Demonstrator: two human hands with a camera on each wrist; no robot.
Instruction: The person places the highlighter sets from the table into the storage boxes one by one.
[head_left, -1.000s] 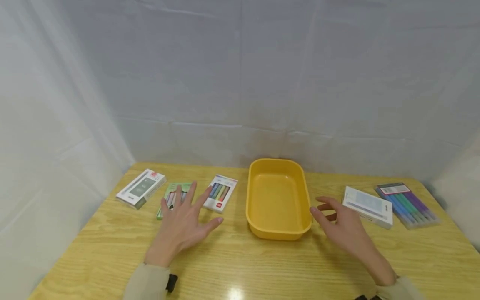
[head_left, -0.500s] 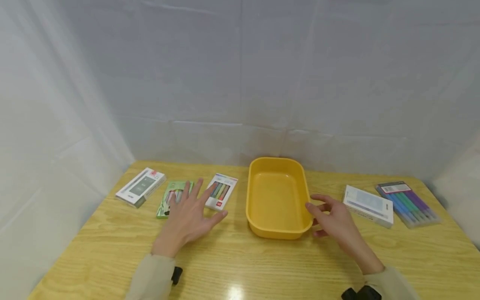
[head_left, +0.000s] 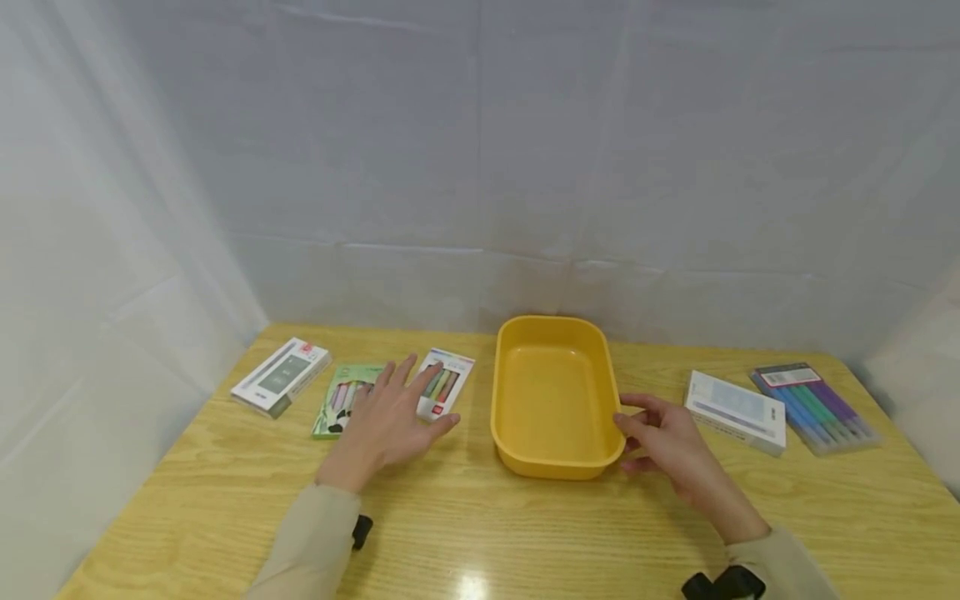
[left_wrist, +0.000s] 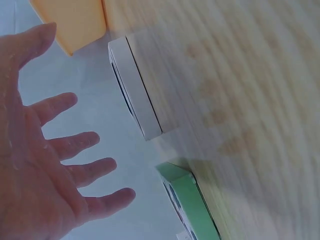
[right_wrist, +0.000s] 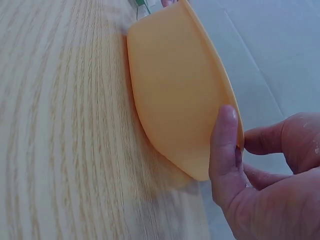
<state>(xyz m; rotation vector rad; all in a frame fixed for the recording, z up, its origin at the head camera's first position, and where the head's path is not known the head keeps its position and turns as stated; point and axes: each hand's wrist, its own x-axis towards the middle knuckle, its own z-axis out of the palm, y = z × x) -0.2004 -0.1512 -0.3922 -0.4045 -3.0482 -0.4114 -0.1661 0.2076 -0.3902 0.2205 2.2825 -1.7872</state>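
My right hand (head_left: pixel 671 442) is at the right rim of the yellow plastic basket (head_left: pixel 555 471), pinching it; in the right wrist view a finger lies along the outer wall (right_wrist: pixel 175 75) and the thumb tip (right_wrist: pixel 260 140) is at the rim. My left hand (head_left: pixel 386 425) hovers with fingers spread over a green box of coloured sticks (head_left: pixel 341 400) and the near part of a white box of coloured sticks (head_left: pixel 453 367). In the left wrist view, the left fingers (left_wrist: pixel 100 170) stand apart from the white box (left_wrist: pixel 135 90) and the green box (left_wrist: pixel 192 202).
A white box with a grey panel (head_left: pixel 281 375) lies at the far left of the wooden table (head_left: pixel 525 542). On the right are another white box (head_left: pixel 735 408) and a clear pack of blue, green and purple pens (head_left: pixel 817 408). A pale sheet (head_left: pixel 480 167) hangs behind.
My left hand has drifted right, from above the green box toward the white one. My right hand has come to the basket's right rim and taken hold of it. The boxes and basket stay put.
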